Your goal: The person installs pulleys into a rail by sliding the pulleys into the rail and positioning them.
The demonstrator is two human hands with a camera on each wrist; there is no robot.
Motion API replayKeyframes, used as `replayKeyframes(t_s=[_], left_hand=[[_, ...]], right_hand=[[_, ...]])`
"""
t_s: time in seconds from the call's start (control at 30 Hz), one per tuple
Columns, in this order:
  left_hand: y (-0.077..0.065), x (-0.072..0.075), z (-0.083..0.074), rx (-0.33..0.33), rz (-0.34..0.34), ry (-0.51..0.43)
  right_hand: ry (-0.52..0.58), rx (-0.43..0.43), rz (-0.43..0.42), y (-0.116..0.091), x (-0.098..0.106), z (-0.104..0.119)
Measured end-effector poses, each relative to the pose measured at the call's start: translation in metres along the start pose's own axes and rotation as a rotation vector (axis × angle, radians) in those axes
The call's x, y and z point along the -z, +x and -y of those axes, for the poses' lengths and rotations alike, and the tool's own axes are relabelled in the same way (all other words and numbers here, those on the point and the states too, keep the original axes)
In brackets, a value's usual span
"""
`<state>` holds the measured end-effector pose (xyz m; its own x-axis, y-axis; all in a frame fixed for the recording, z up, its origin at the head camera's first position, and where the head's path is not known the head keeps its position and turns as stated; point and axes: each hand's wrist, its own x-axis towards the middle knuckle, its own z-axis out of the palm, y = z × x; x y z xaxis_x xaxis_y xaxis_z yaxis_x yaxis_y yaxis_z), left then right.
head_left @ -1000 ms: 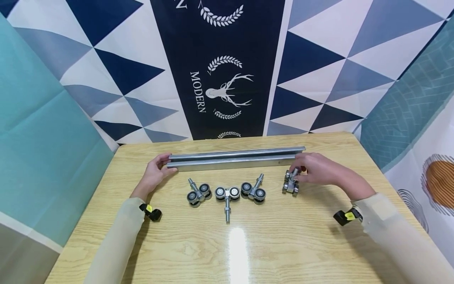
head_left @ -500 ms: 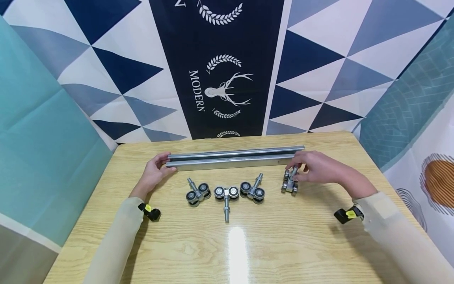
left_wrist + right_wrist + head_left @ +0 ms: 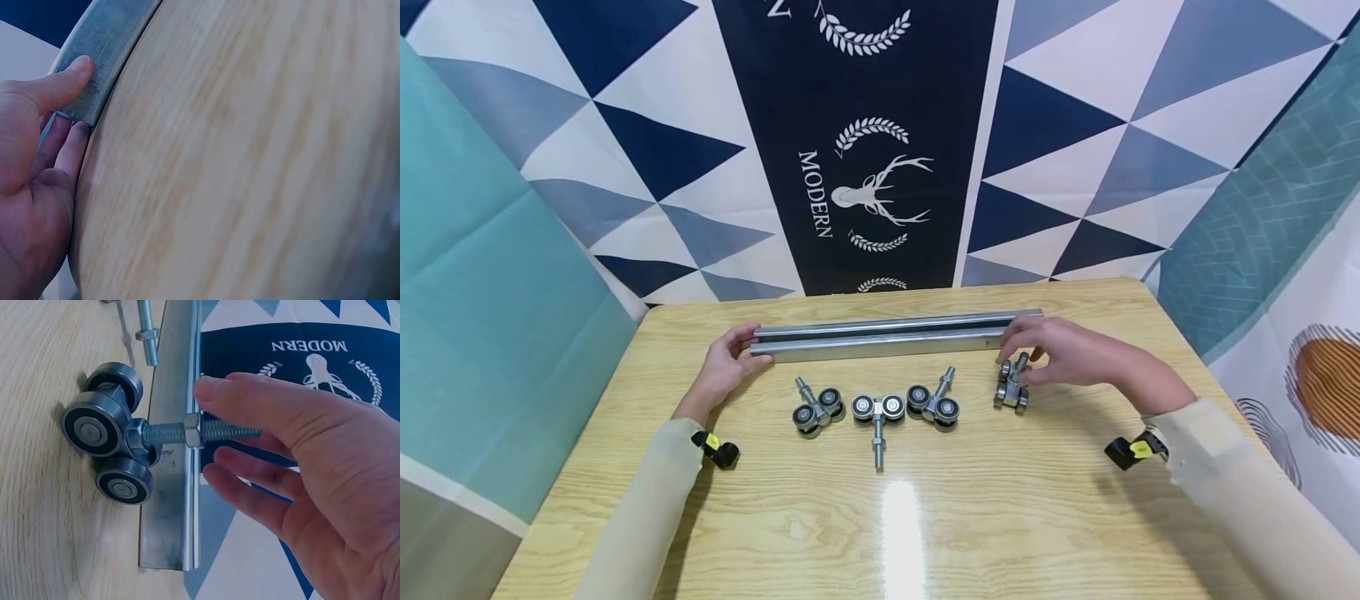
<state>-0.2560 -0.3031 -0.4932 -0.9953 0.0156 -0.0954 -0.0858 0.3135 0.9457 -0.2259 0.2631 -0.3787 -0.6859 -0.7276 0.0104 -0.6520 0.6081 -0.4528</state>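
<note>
A steel channel track [image 3: 880,343] lies across the back of the wooden table. My left hand [image 3: 724,367] holds its left end, thumb on the near wall and fingers at the far side; the left wrist view shows the thumb [image 3: 80,64] flat on the metal. Just in front of the track's right end stands a four-wheeled roller trolley [image 3: 1012,385] with its threaded bolt [image 3: 169,432] pointing up. My right hand [image 3: 1060,354] hovers around that bolt, its thumb and fingers spread apart, the fingertips close to the track. Part of the trolley is hidden behind the hand.
Three more roller trolleys lie in front of the track: one at left [image 3: 817,408], one in the middle [image 3: 878,421], one at right [image 3: 935,404]. A patterned cloth [image 3: 880,208] hangs behind the table's back edge.
My right hand has shifted slightly left over the trolley, its fingertips coming away from the track's right end. The left hand and the trolleys stay in place.
</note>
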Motion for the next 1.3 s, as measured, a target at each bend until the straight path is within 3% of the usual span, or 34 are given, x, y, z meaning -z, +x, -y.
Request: replayKeyframes(t_s=[0.37, 0.73, 1.07, 1.3], left_hand=[[0.0, 0.0, 0.0, -0.007, -0.003, 0.012], [0.0, 0.0, 0.0, -0.012, -0.001, 0.008], [0.0, 0.001, 0.001, -0.013, 0.0, 0.005], [0.0, -0.001, 0.0, -0.016, -0.002, 0.012]], right_hand=[[0.04, -0.031, 0.107, 0.004, -0.006, -0.002], [-0.023, -0.021, 0.081, 0.008, -0.01, 0.0], [-0.205, 0.095, 0.023, 0.011, -0.013, 0.001], [-0.248, 0.107, 0.029, 0.012, -0.013, 0.004]])
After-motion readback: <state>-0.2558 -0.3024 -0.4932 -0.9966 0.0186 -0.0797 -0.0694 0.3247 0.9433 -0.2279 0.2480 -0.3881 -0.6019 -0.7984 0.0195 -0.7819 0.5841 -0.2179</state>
